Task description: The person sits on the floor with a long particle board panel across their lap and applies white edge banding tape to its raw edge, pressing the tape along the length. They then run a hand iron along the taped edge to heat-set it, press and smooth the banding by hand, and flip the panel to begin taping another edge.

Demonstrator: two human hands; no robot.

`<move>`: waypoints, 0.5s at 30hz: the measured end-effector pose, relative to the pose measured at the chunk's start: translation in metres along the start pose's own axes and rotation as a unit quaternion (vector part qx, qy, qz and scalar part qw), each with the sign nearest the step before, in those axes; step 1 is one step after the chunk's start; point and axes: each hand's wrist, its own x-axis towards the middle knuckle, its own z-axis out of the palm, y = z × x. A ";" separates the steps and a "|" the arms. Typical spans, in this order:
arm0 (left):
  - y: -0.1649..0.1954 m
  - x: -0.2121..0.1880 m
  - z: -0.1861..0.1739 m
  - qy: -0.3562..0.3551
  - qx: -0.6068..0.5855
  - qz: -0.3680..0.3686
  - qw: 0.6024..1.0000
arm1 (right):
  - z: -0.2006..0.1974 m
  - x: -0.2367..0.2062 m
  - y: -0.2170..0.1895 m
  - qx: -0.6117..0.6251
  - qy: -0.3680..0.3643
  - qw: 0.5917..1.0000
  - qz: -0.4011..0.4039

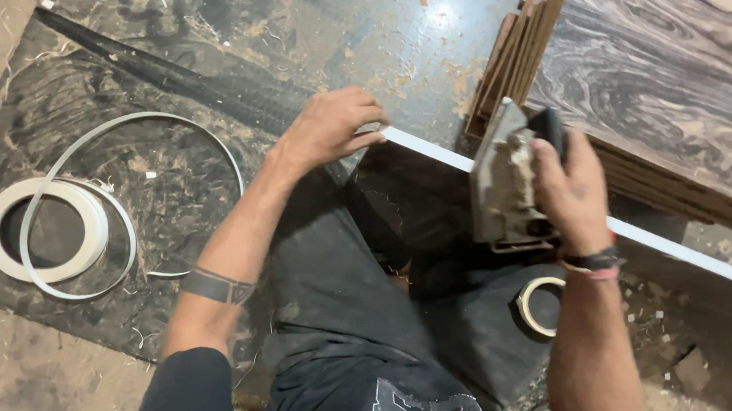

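Head view: right hand [573, 191] gripping grey trimmer [506, 183] on white-edged dark board [431, 154]; left hand [330, 126] curled loosely over board end.

Two tape rolls [41, 230] [540, 305] — one trimmer [506, 183]

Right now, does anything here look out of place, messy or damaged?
Yes. The white tape roll on the floor has come partly unwound, its loose strip looping wide across the dark mat. Shavings and sawdust lie scattered over the mat. The board under both hands shows no damage.
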 end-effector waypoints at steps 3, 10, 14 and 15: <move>0.013 0.011 -0.015 0.009 0.005 0.055 0.998 | -0.034 -0.012 0.021 0.074 0.018 0.997 0.030; 0.086 0.068 -0.039 0.076 -0.017 0.180 0.980 | -0.080 -0.034 0.048 0.067 0.074 0.993 0.061; 0.097 0.076 -0.035 0.039 0.009 0.158 0.987 | -0.086 -0.037 0.052 0.091 0.083 0.989 0.076; 0.089 0.070 -0.036 0.021 0.026 0.139 0.990 | -0.086 -0.037 0.052 0.097 0.084 0.989 0.076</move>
